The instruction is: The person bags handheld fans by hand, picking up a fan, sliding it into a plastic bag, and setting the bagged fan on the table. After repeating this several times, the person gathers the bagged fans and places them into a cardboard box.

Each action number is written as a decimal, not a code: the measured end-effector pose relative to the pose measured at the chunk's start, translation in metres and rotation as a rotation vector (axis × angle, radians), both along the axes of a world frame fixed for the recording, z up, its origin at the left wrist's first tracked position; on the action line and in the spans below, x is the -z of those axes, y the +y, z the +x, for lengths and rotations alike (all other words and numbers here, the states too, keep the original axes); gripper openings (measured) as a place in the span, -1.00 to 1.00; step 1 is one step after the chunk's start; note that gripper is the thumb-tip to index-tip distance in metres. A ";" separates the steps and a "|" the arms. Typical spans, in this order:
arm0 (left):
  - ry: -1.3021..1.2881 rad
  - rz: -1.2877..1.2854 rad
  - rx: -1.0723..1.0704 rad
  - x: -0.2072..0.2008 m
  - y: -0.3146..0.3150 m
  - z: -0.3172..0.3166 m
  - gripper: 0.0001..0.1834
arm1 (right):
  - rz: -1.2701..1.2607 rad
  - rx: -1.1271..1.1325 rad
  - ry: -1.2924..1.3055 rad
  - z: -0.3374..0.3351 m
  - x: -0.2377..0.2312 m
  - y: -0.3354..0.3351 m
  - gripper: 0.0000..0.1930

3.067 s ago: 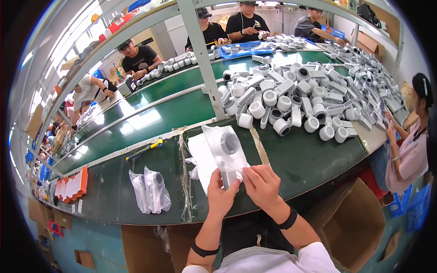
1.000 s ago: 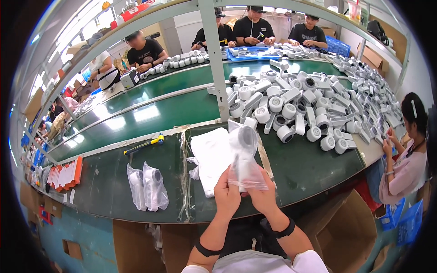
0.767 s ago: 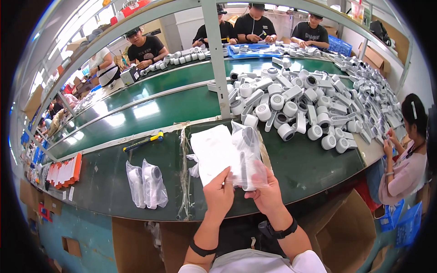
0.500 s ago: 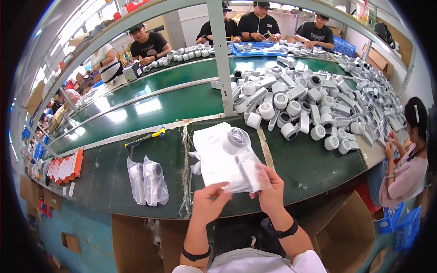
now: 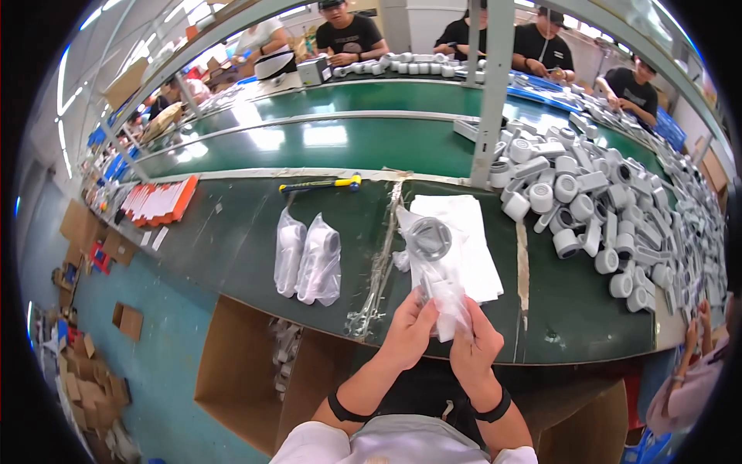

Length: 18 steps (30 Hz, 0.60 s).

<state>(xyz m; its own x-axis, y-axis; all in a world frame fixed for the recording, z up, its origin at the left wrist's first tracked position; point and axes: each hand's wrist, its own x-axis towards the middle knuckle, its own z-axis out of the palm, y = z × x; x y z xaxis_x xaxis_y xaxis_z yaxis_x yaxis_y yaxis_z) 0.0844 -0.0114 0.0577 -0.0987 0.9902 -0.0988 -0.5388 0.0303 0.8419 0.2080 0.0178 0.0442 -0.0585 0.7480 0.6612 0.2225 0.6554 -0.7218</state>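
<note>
A grey-and-white handheld shower head (image 5: 430, 239) in a clear plastic bag is between my hands, its round head pointing away from me and its handle toward me. My left hand (image 5: 412, 331) closes on the left side of the bag's near end. The fingers of my right hand (image 5: 478, 340) are closed on the right side of that end. Beneath and beyond it lies a stack of flat white plastic bags (image 5: 478, 251). To the left, two bagged shower heads (image 5: 320, 263) lie side by side on the dark green bench (image 5: 239, 232).
A large pile of unbagged shower heads (image 5: 595, 193) covers the right side. A yellow-and-black hammer (image 5: 321, 185) lies beyond the bagged pair; an orange box (image 5: 185, 205) sits far left. A metal post (image 5: 492, 100) rises ahead. Cardboard boxes (image 5: 239, 363) stand below the bench. Co-workers sit across and right.
The bagged shower head has moved nearer to me, off most of the bag stack, and my hands have come closer together around its handle end. The view has turned left.
</note>
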 end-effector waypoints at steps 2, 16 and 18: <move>-0.071 0.049 -0.233 -0.001 -0.002 -0.003 -0.65 | -0.001 0.004 -0.031 -0.006 0.003 -0.002 -0.74; 1.274 -0.310 -1.044 -0.001 -0.090 -0.273 -0.55 | -0.304 -0.375 -0.216 0.027 0.043 -0.015 -0.85; 1.361 -0.469 -0.979 0.021 -0.083 -0.298 -0.50 | -0.320 -0.389 -0.178 0.022 0.044 -0.016 -0.86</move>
